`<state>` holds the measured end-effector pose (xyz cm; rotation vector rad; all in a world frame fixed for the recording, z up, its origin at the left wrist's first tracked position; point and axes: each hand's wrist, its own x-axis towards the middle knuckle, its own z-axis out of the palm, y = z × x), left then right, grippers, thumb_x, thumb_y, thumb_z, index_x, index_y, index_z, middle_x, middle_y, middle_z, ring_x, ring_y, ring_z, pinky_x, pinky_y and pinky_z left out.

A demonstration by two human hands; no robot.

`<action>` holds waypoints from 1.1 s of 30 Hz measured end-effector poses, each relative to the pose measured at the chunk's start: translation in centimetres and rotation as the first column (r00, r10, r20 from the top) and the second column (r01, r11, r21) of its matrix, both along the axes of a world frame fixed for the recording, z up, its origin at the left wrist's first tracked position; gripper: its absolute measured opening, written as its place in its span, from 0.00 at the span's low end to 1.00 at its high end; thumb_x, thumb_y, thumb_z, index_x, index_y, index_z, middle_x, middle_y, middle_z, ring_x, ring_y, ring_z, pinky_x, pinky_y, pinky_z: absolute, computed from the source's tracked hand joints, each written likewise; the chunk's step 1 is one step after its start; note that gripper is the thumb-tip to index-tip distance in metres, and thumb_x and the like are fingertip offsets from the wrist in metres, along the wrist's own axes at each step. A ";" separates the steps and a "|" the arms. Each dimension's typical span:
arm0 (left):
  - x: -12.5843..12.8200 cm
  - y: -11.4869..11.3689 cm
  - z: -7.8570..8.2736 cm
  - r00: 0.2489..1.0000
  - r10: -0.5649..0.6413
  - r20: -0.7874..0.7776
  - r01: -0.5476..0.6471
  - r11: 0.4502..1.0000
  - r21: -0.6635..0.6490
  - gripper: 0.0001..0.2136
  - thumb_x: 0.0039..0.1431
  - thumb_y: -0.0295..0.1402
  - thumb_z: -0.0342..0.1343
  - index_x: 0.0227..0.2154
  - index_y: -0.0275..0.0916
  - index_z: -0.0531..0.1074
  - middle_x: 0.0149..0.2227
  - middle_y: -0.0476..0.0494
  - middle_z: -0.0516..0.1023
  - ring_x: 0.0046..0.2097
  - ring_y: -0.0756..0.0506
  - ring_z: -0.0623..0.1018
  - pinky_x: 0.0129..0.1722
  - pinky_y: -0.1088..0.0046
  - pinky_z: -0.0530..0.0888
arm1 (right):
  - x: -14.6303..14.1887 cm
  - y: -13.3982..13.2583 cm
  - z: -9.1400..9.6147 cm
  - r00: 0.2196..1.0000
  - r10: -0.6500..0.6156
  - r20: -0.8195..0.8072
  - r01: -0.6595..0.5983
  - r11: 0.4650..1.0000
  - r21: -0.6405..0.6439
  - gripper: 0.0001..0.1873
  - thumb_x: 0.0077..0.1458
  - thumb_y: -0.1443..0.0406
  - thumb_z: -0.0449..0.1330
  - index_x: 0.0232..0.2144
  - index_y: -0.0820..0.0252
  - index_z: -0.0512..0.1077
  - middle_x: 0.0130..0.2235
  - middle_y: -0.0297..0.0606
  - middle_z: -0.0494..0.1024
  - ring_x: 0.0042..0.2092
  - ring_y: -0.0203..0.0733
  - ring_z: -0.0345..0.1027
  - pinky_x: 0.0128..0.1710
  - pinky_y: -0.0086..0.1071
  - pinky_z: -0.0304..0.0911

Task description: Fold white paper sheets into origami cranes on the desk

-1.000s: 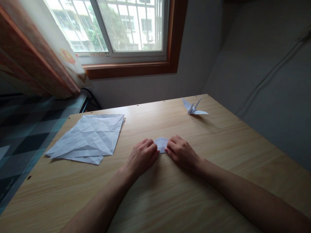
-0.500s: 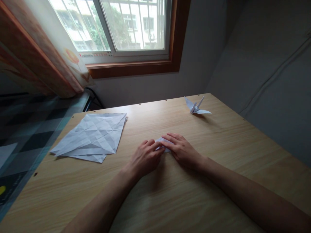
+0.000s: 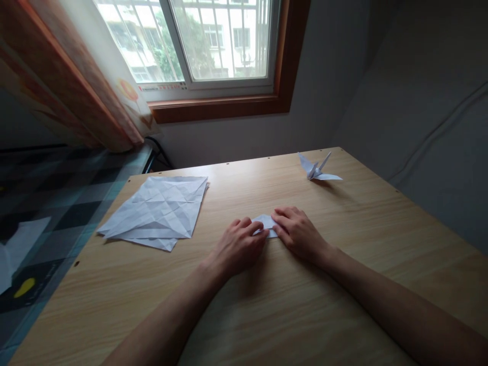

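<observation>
A small folded piece of white paper (image 3: 266, 221) lies on the wooden table (image 3: 229, 315) between my two hands. My left hand (image 3: 243, 244) has its fingers curled on the paper's left end, partly covering it. On the right end, my right hand (image 3: 296, 230) holds the paper, with bent fingers pressed together along its edge. Part of the folded paper shows between the hands; its ends are hidden under the fingers.
A finished paper crane (image 3: 318, 172) stands near the table's far right corner. Creased white sheets (image 3: 163, 206) lie stacked at the left. Beyond the left edge is a checked cloth (image 3: 72, 213) with loose paper (image 3: 28, 241). A window (image 3: 224, 46) and curtain (image 3: 91, 76) are behind.
My right hand has drawn back to the right across the folded paper, uncovering more of its middle. My left hand stays at its left end. The whole view has shifted slightly.
</observation>
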<state>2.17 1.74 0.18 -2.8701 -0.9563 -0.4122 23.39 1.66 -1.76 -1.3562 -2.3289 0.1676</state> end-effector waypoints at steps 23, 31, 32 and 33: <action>-0.2 0.2 -0.3 0.998 -0.013 0.067 0.012 1.000 0.026 0.09 0.62 0.31 0.50 0.40 0.42 0.75 0.42 0.44 0.78 0.40 0.44 0.72 0.40 0.65 0.64 | -0.8 2.5 0.7 0.958 0.052 -0.280 -0.094 0.986 -0.138 0.10 0.55 0.74 0.58 0.31 0.60 0.79 0.35 0.40 0.77 0.39 0.41 0.69 0.42 0.33 0.63; -0.5 0.4 -0.6 0.994 -0.038 0.103 0.033 0.998 0.050 0.08 0.63 0.30 0.51 0.40 0.43 0.75 0.44 0.46 0.79 0.45 0.44 0.72 0.45 0.66 0.64 | -0.7 1.1 1.9 0.985 0.155 -0.082 -0.162 0.983 -0.089 0.09 0.57 0.69 0.58 0.35 0.62 0.79 0.42 0.43 0.79 0.45 0.46 0.68 0.49 0.38 0.62; -0.5 0.5 -0.7 0.994 -0.041 0.101 0.037 0.998 0.042 0.08 0.64 0.30 0.52 0.39 0.43 0.75 0.42 0.46 0.79 0.45 0.45 0.72 0.45 0.66 0.63 | -0.9 1.2 2.2 0.989 0.109 -0.097 -0.121 0.984 -0.128 0.08 0.57 0.68 0.58 0.31 0.62 0.78 0.40 0.42 0.79 0.43 0.44 0.69 0.47 0.36 0.62; -0.5 0.5 -0.7 0.994 -0.040 0.100 0.036 0.998 0.041 0.07 0.64 0.29 0.52 0.39 0.43 0.75 0.40 0.47 0.80 0.45 0.45 0.73 0.45 0.66 0.63 | -1.2 1.4 2.6 0.993 0.062 -0.103 -0.080 0.982 -0.171 0.08 0.57 0.67 0.59 0.28 0.62 0.77 0.39 0.42 0.79 0.41 0.43 0.69 0.44 0.34 0.63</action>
